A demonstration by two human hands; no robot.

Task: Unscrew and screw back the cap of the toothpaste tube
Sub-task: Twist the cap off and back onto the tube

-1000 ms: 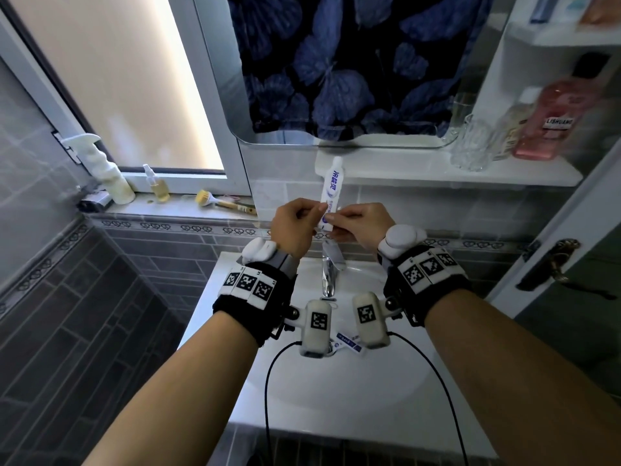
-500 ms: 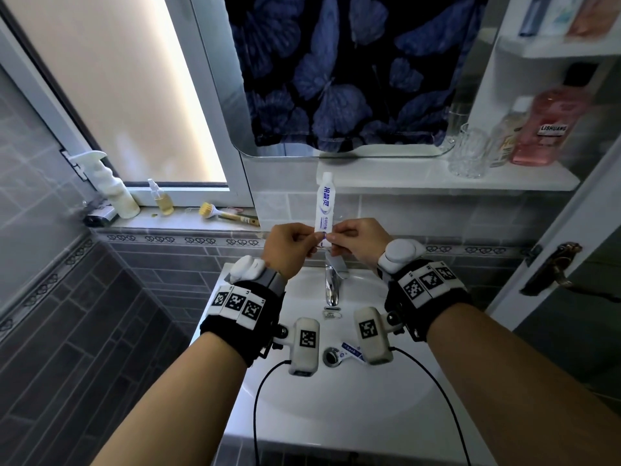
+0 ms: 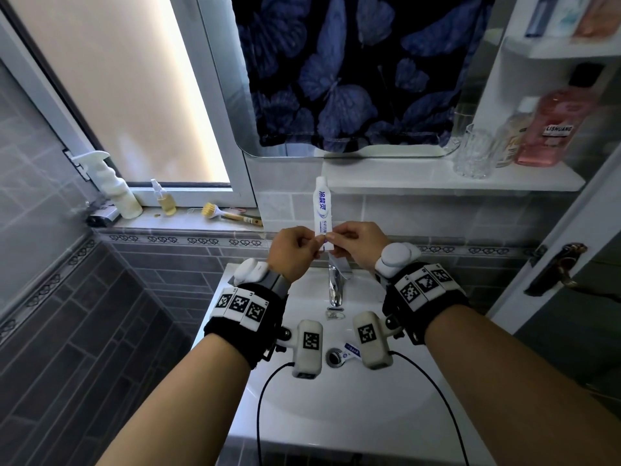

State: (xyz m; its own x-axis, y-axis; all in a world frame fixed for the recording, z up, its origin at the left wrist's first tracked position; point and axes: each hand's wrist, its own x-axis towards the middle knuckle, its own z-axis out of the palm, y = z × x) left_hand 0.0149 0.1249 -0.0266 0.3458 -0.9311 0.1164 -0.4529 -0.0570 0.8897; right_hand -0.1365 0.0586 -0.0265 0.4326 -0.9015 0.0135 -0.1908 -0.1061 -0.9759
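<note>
1. Two hands meet above the tap (image 3: 335,280): the left hand (image 3: 293,252) and right hand (image 3: 357,242) each pinch the lower end of one toothpaste tube (image 3: 323,210).
2. The tube stands upright; its cap is hidden by fingers.
3. One white sink (image 3: 353,415) lies below.
4. One glass (image 3: 473,153) and two bottles (image 3: 551,129) stand on the shelf (image 3: 403,179).

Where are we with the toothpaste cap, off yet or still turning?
Can't tell: the cap end is hidden behind the fingers. Both the left hand and right hand pinch the lower end of the upright toothpaste tube over the sink. No loose cap visible, so screwing back remains.
</note>
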